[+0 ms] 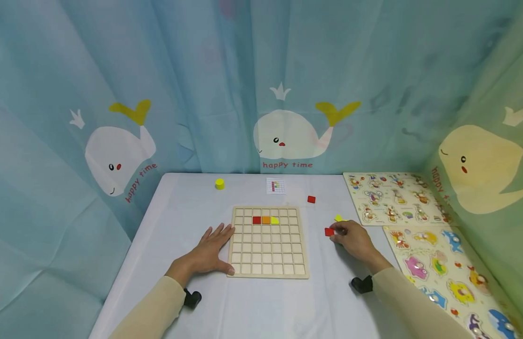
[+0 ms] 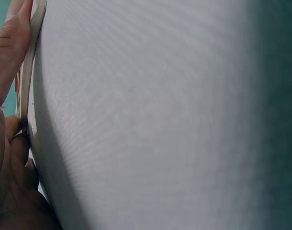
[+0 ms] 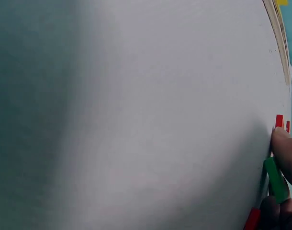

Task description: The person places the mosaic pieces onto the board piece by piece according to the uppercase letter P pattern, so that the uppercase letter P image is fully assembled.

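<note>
A wooden grid board (image 1: pixel 267 263) lies mid-table with a red (image 1: pixel 256 220), an orange (image 1: pixel 266 220) and a yellow tile (image 1: pixel 275 220) in its second row. My left hand (image 1: pixel 210 249) lies flat on the cloth against the board's left edge (image 2: pixel 32 72), fingers straight. My right hand (image 1: pixel 352 238) is curled on the table to the right of the board. Its fingertips touch a loose red tile (image 1: pixel 329 231). In the right wrist view a green tile (image 3: pixel 276 179) sits pinched between its finger (image 3: pixel 286 146) and thumb. A yellow tile (image 1: pixel 338 218) lies just beyond that hand.
Another red tile (image 1: pixel 311 199), a small pattern card (image 1: pixel 276 186) and a yellow cylinder (image 1: pixel 219 184) lie toward the table's back. Two peg-puzzle boards (image 1: pixel 392 197) (image 1: pixel 447 273) fill the right side. A whale-print curtain (image 1: pixel 286 136) encloses the table.
</note>
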Demonstrator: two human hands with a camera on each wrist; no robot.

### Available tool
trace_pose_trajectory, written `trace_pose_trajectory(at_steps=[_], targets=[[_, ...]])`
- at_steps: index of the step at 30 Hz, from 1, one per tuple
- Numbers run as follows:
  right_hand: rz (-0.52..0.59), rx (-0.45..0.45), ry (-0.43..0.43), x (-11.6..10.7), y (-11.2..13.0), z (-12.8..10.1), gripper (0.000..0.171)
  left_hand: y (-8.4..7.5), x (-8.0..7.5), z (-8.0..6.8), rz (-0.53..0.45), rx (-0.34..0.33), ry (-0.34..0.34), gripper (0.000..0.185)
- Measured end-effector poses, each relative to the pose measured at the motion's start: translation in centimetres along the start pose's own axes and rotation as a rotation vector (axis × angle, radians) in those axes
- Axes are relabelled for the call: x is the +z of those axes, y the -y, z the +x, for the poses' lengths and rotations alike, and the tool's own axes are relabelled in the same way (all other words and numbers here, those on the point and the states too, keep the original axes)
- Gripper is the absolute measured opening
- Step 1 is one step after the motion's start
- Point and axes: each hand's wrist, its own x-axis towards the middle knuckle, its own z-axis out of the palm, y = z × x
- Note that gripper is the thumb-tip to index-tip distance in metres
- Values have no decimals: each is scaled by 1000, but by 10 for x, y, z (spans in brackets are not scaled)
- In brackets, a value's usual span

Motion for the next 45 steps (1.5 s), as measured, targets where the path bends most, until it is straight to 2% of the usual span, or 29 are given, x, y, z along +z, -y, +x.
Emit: trace_pose_trajectory(at_steps=[6, 10, 15, 23, 31, 45], targets=[[-32, 4, 3, 2, 3, 6, 31, -1, -2, 0, -10, 8, -6, 129], [-7, -33, -48, 2, 4, 9, 30, 0, -3, 2, -2, 13, -5, 129], [79, -25, -109, 6, 10, 13, 27, 1, 0, 0, 3, 6, -4, 129], [263, -17, -185, 17, 35, 18, 28, 2, 0, 0, 10, 9, -6, 130], [399, 3, -175, 34, 64, 20, 31, 1, 0, -1, 17, 19, 1, 138], [484, -28, -78, 56, 100, 24, 30, -1, 0, -2, 31, -2, -5, 138]])
